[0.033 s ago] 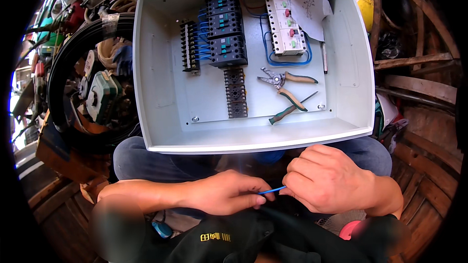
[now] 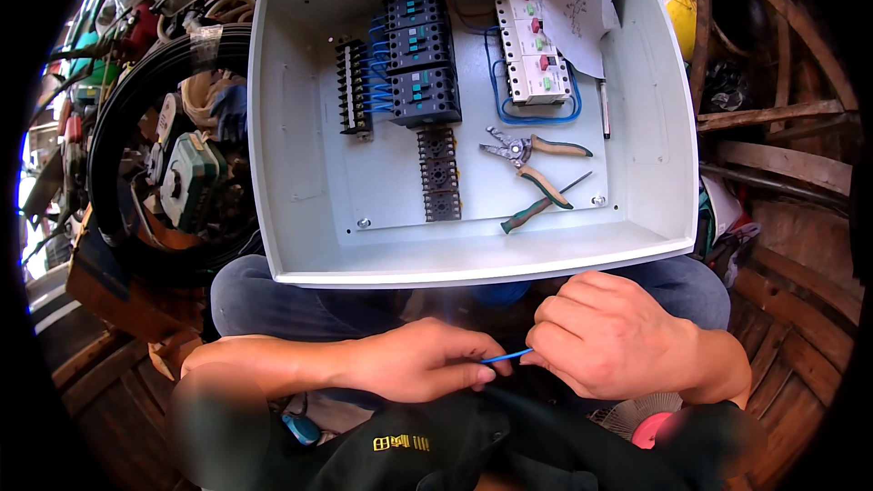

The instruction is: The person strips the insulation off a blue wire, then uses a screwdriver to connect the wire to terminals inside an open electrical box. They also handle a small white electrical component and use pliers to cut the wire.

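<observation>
A short stretch of blue wire (image 2: 507, 357) runs between my hands, just in front of the grey metal enclosure (image 2: 482, 275). My left hand (image 2: 427, 359) pinches it between thumb and fingers. Closed in a fist, my right hand (image 2: 605, 332) grips the wire's other side; the rest of the wire is hidden by the hands. Inside the enclosure lie wire strippers (image 2: 519, 151) with spread handles. Partly under one handle is a screwdriver (image 2: 526, 216). Black contactors (image 2: 423, 59) are joined by blue wires to a terminal block (image 2: 351, 86). Below them stand black relay sockets (image 2: 440, 173).
White motor breakers (image 2: 535, 45) with red and green buttons sit at the enclosure's right, looped with blue wire. A paper sheet (image 2: 575, 5) and a pen (image 2: 606, 109) are beside them. Left of the enclosure is a black cable coil (image 2: 105, 141); wooden frames (image 2: 773, 118) stand right.
</observation>
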Motion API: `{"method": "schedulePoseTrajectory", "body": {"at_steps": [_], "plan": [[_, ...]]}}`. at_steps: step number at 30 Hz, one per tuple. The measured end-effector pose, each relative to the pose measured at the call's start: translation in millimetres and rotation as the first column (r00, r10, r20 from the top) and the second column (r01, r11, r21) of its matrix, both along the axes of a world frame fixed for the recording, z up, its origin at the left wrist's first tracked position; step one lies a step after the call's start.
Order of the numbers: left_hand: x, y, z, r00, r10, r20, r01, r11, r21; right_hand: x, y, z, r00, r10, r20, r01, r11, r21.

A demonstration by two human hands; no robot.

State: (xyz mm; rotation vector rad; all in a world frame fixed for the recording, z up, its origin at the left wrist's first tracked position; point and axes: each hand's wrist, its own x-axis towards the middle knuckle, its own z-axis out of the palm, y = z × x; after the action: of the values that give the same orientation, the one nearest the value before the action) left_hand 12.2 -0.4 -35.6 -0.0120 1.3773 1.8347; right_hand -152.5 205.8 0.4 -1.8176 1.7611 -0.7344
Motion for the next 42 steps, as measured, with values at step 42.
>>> {"method": "schedulePoseTrajectory", "body": {"at_steps": [42], "plan": [[1.0, 1.1, -2.3, 0.998, -0.059, -0.034, 0.057, 0.996, -0.063, 1.2, 3.9, -1.1, 0.998, 0.027, -0.057, -0.027, 1.000, 0.015]]}}
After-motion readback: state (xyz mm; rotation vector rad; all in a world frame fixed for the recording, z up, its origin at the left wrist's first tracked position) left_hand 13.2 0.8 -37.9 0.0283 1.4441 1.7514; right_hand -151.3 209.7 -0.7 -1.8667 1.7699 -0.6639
